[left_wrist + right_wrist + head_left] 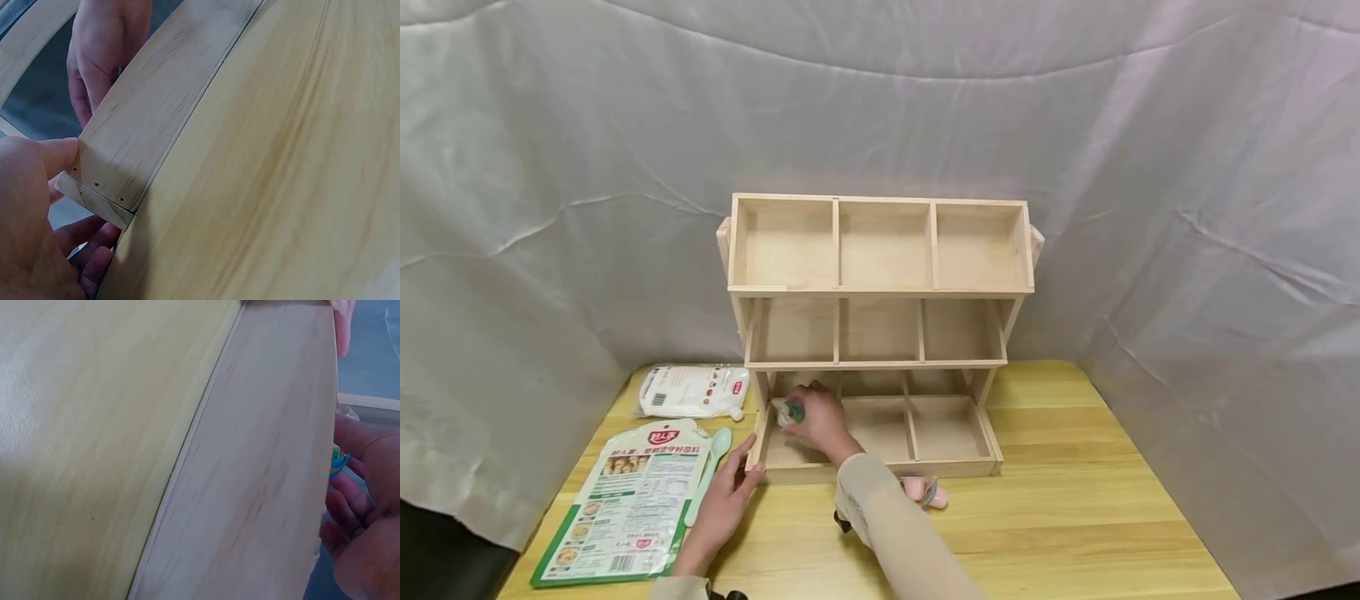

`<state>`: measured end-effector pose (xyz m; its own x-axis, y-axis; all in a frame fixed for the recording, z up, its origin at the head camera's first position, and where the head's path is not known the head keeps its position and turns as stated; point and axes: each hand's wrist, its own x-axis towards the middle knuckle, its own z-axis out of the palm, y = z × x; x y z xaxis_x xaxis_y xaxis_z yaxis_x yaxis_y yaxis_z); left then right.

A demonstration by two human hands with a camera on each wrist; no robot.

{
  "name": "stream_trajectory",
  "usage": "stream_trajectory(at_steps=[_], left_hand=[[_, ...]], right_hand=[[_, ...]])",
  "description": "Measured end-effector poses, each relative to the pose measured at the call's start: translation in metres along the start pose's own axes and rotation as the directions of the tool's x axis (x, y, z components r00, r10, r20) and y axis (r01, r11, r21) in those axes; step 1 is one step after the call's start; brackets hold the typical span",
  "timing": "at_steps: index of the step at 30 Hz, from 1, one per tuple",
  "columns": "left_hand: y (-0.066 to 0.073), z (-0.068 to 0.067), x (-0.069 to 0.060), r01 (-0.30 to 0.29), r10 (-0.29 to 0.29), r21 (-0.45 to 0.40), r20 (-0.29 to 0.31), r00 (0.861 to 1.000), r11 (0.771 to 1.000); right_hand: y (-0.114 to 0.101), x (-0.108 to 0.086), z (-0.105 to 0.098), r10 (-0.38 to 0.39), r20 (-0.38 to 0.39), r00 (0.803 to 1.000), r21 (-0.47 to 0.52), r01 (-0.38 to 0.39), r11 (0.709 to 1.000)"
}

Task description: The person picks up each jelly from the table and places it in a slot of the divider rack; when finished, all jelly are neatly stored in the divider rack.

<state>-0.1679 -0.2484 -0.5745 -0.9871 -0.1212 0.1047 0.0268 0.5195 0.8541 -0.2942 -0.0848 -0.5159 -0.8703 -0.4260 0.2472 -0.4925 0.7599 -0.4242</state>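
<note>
Currently, a small multicoloured item w/ crinkly, clear-looking wrapping (788, 412) is held within or just over the left comp. (790, 456) of the lowest pale-wood tray (805, 474); whether the comp. floor is touched can't be told. By the right hand (826, 425) the item is pinched btwn thumb & fingers, so it'd prob. best be lowered till support is felt, then let go gently, lest it be dragged along by its wrapping. The front board is crossed by the beige-sleeved forearm (895, 517), which should be kept raised so the board isn't knocked. By the left hand (726, 500) the tray's front left corner is gripped; light pressure is prob. enough, as the 3-tier pale-wood organiser (880, 293) might be shifted by a hard pull. Just in front, on the yellowish wood-grain desk (1075, 500), a small pink rounded object w/ a greyish band (914, 487) should be kept clear of the sleeve. Farther left, a mint-green spoon (707, 475) is laid along a flat white-and-green printed pouch (632, 500), w/ a white capped pouch (688, 393) behind.
</note>
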Motion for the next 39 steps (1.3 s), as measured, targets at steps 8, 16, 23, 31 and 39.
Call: stream_trajectory(at_steps=[8,16,23,31,39], left_hand=[[0.001,0.000,0.000,-0.004,0.004,0.016,-0.007,1.000,1.000],[0.004,0.000,-0.001,-0.007,0.008,0.020,-0.007,1.000,1.000],[0.004,0.000,-0.001,-0.008,0.008,0.024,-0.007,1.000,1.000],[0.002,0.001,-0.001,-0.017,0.017,0.028,-0.013,1.000,0.999],[0.001,0.000,-0.002,-0.016,0.016,0.004,-0.010,1.000,1.000]], right_hand=[[0.002,0.000,0.006,0.060,0.059,0.996,-0.065,-0.056,0.996],[0.000,-0.001,0.006,0.049,0.076,0.996,-0.136,-0.038,0.990],[0.000,-0.004,0.009,0.022,0.075,0.997,-0.162,-0.009,0.987],[0.002,-0.006,0.011,0.016,0.058,0.998,-0.141,-0.008,0.990],[0.003,-0.008,0.006,0.001,0.053,0.999,-0.095,0.004,0.995]])
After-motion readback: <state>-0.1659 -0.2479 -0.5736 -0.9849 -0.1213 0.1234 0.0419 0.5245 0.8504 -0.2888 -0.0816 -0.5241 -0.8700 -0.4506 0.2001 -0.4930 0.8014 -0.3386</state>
